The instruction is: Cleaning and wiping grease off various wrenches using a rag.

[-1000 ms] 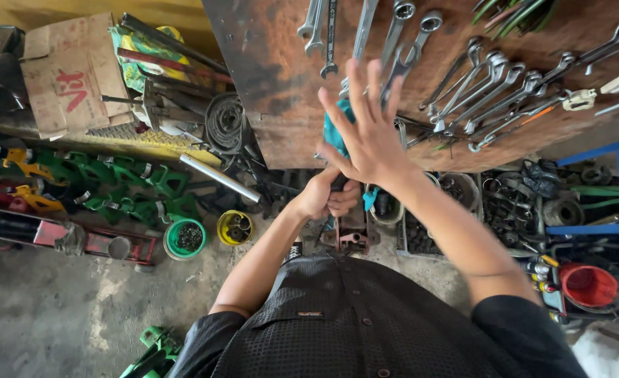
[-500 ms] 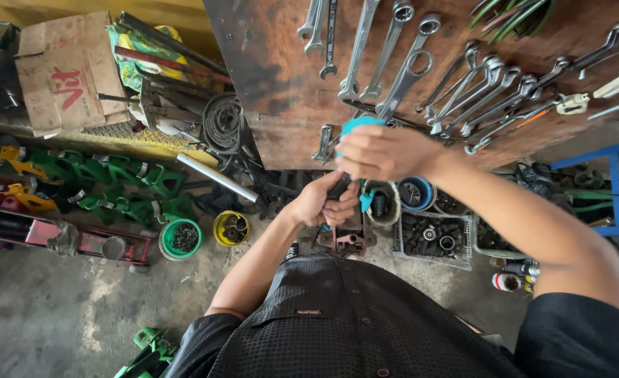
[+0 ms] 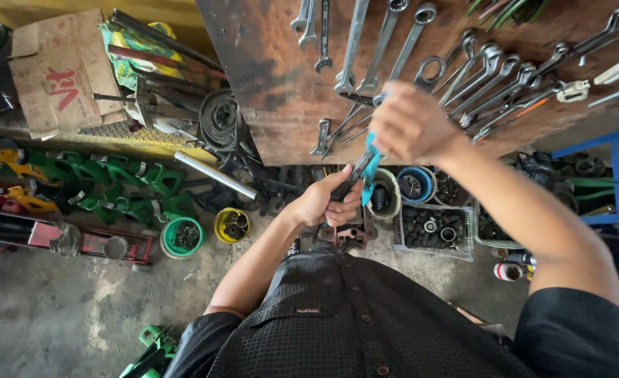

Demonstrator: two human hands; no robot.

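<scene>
- Your left hand [image 3: 327, 201] was closed in a fist around the lower, dark end of a long tool with teal grips [image 3: 364, 171], low in front of your chest.
- Your right hand [image 3: 411, 126] was raised above it, fingers curled together over the upper end of that same tool; exactly what the fingertips pinched there was hidden behind the hand.
- The tool stood tilted between your two hands, its teal part just below the right hand and in front of the lower edge of the rusty board [image 3: 274, 84].
- Rows of wrenches [image 3: 383, 49] hung on that board, spread out above and to the right of your right hand.
- Under your hands, on the floor, stood a white tub [image 3: 388, 197], a blue-rimmed round container [image 3: 416, 183] and a clear crate of dark metal parts [image 3: 435, 231], side by side.
- Off to your left sat a yellow can [image 3: 231, 225] and a green can [image 3: 182, 236], near a row of green stands [image 3: 113, 182].
- A cardboard box [image 3: 43, 70] rested further left, well apart from your hands.
</scene>
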